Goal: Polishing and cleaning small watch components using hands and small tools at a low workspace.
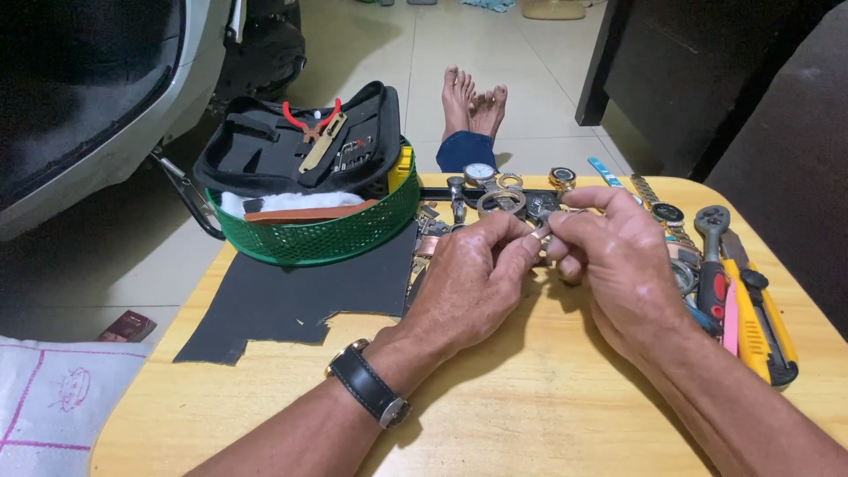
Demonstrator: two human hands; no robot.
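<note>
Head view: both hands pinch a small metal watch part over the middle of the wooden table [495, 415].
The left hand [468, 287] and right hand [618, 265] meet fingertip to fingertip, clamped on the small metal part [541, 233]; watches [512, 190] lie along the far edge, a yellow utility knife [760, 331] at the right edge, a green basket [327, 231] at the far left corner.

Both hands, left hand [468, 278] and right hand [618, 265], pinch a small metal watch part [541, 235] mid-table [495, 415], near far edge.
</note>
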